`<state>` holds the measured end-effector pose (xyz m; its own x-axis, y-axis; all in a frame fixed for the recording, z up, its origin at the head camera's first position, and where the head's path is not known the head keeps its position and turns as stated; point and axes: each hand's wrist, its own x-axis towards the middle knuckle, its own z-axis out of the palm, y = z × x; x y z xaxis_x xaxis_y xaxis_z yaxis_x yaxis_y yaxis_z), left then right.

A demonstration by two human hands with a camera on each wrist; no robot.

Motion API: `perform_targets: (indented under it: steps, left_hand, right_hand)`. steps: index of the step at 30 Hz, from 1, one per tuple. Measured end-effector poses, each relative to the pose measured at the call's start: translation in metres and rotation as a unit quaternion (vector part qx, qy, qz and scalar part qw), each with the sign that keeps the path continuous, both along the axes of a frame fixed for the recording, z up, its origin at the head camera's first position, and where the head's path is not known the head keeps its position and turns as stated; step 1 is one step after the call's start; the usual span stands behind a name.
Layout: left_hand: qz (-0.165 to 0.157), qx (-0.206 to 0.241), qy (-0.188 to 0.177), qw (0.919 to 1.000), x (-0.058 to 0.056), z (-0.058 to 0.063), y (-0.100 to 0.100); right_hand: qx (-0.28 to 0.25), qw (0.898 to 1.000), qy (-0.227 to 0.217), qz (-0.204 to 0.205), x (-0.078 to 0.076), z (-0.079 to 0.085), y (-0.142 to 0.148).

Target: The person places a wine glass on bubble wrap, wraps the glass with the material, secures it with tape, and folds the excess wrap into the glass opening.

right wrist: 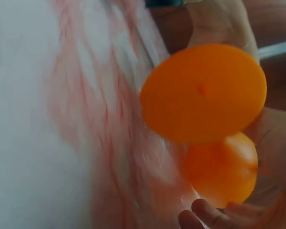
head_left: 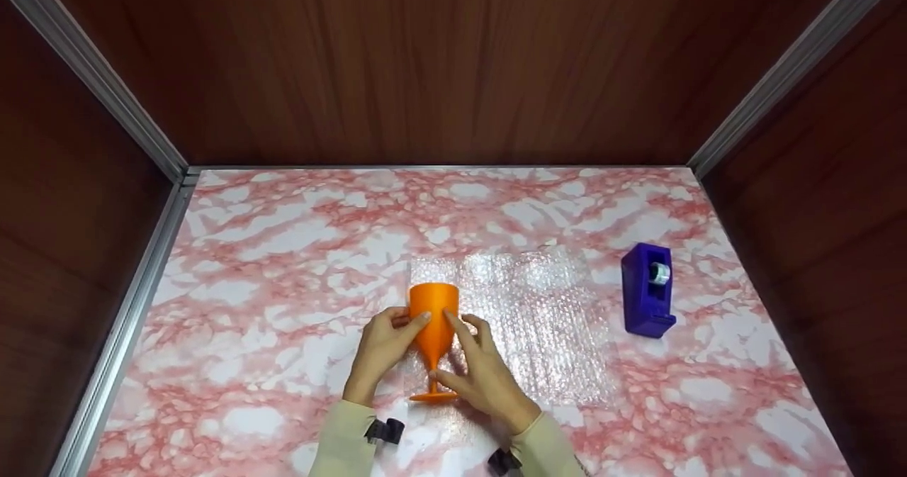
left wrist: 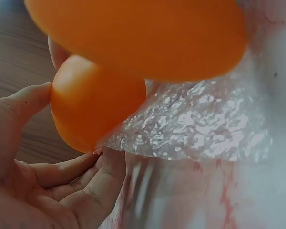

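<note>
An orange goblet (head_left: 434, 298) lies over the left part of a sheet of clear bubble wrap (head_left: 549, 339), its bowl pointing away from me and its foot towards me. My left hand (head_left: 381, 349) grips the bowl from the left, thumb on top. In the left wrist view its fingers are under the bowl, at the edge of the bubble wrap (left wrist: 195, 126). My right hand (head_left: 490, 378) holds the goblet from the right, one finger along the bowl and the thumb by the stem. The round foot (right wrist: 200, 95) hides part of the bowl in the right wrist view.
A purple tape dispenser (head_left: 641, 307) with a roll of tape stands right of the bubble wrap. The tabletop (head_left: 283, 278) has a red-and-white marbled pattern. Brown wood-grain panels (head_left: 439, 66) with metal edging rise at the back and both sides.
</note>
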<state>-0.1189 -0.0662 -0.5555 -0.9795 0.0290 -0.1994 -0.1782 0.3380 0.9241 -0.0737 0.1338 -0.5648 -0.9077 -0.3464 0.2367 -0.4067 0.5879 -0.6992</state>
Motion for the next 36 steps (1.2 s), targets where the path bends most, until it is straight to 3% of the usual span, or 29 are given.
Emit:
perform_targets:
  steps: [3, 11, 20, 25, 31, 36]
  left_hand:
    - [0.001, -0.009, 0.0, 1.0, 0.0, 0.002, 0.0]
    - [0.002, -0.039, 0.025, 0.9989, 0.0, 0.009, 0.003]
    - [0.014, -0.077, 0.051, 0.9956, 0.0, 0.014, 0.009]
    - [0.015, -0.106, 0.064, 0.9922, 0.002, 0.017, 0.012]
    - [-0.016, -0.05, 0.074, 0.9959, 0.002, 0.016, 0.006]
    - [-0.043, -0.021, 0.097, 0.9941, 0.0, 0.014, 0.001]
  right_hand:
    - [0.029, 0.999, 0.033, 0.017, -0.004, 0.001, 0.004]
    - [0.032, 0.998, 0.038, 0.04, -0.007, 0.003, 0.01]
    - [0.022, 0.997, 0.074, 0.027, -0.009, 0.001, 0.013]
    - [0.032, 0.997, 0.049, 0.042, -0.009, 0.004, 0.016]
    - [0.03, 0.998, 0.021, 0.05, -0.012, 0.004, 0.02]
    - [0.013, 0.998, 0.001, 0.053, -0.014, 0.005, 0.023]
